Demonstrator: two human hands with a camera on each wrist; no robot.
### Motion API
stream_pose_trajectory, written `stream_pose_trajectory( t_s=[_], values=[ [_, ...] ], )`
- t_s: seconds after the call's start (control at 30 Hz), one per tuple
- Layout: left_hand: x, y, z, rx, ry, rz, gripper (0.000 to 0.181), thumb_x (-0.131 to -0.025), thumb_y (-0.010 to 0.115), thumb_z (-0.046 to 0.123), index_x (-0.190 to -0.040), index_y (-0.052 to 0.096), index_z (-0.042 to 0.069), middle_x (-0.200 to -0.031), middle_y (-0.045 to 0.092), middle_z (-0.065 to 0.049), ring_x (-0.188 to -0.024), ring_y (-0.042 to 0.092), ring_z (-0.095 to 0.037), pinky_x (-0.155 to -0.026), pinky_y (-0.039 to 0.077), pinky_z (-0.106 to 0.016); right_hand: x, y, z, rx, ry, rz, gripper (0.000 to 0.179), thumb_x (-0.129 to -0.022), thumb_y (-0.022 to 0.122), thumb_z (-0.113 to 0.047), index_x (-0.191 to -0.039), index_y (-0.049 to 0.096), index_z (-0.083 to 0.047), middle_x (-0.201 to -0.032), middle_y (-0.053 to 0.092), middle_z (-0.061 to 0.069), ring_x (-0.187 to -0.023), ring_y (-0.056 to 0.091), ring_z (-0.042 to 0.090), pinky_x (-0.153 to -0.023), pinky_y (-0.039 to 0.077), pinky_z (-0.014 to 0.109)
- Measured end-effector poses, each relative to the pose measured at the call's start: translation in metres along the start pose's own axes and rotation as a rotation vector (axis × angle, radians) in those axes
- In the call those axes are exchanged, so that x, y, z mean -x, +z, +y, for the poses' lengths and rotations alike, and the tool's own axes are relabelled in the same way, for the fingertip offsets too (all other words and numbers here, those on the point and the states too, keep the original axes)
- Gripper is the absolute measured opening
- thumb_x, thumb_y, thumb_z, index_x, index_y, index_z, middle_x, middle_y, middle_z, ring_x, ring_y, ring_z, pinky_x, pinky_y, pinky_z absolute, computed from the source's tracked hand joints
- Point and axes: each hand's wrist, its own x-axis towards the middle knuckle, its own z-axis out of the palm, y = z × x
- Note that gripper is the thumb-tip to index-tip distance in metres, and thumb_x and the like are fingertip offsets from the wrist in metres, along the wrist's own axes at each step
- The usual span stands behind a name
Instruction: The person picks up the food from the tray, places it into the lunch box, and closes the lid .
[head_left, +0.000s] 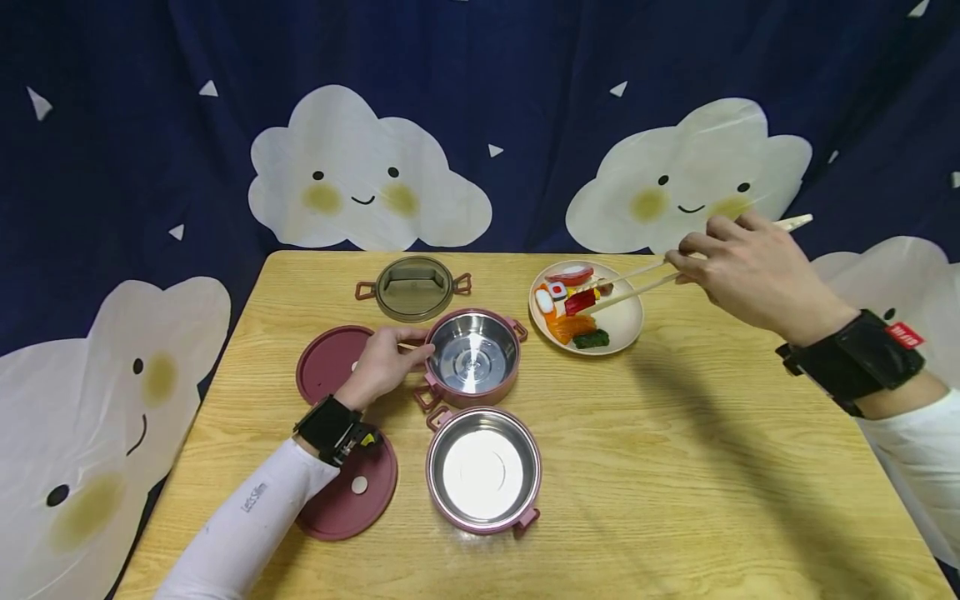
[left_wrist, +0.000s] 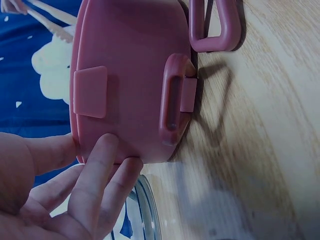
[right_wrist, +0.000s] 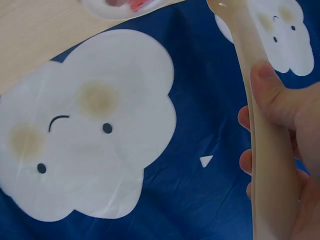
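My left hand (head_left: pixel 384 360) holds the side of a pink pot (head_left: pixel 517 367) with a steel inside, fingers against its outer wall and thumb at the rim. In the left wrist view the pot's wall (left_wrist: pixel 132 90) shows a clip and a loop handle. Up at the right, my right hand (head_left: pixel 750 267) grips beige tongs (head_left: pixel 645 288), seen close in the right wrist view. The tongs' tips reach over a cream plate (head_left: pixel 626 323), around a red toy food piece (head_left: pixel 580 302). Other toy sushi, an orange piece (head_left: pixel 567 327) and a dark green one (head_left: pixel 591 339) among them, lies there.
A second pink pot (head_left: pixel 534 450) stands in front of the first. Behind them lies a see-through lid (head_left: pixel 414 304) with side handles. Two round pink lids, one farther back (head_left: pixel 326 358) and one nearer (head_left: pixel 352 517), lie by the left arm. A dark cloud-print curtain (head_left: pixel 525 75) hangs behind the table.
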Motion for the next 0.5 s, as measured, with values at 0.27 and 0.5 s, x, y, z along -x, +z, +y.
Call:
stream_pose_trajectory(
  t_s=[0.27, 0.5],
  values=[
    [0.002, 0.000, 0.001, -0.011, -0.007, -0.007, 0.037, -0.104, 0.069, 0.024, -0.135, 0.071, 0.005, -0.132, 0.074, -0.018, -0.108, 0.076, -0.030, -0.077, 0.052, -0.023, -0.015, -0.005, -0.017, -0.003, -0.034, 0.028, 0.032, -0.084, 0.082, -0.020, -0.113, 0.081, -0.007, -0.103, 0.078, 0.010, -0.086, 0.061, 0.031, -0.071, 0.049, 0.042],
    [0.002, 0.000, 0.002, -0.010, 0.004, -0.005, 0.036, -0.103, 0.070, 0.023, -0.134, 0.072, 0.005, -0.131, 0.075, -0.017, -0.105, 0.077, -0.029, -0.076, 0.052, -0.023, -0.026, -0.008, -0.031, -0.007, -0.054, 0.046, 0.029, -0.088, 0.080, -0.020, -0.115, 0.080, -0.008, -0.104, 0.079, 0.008, -0.087, 0.061, 0.032, -0.077, 0.050, 0.042]
  ],
)
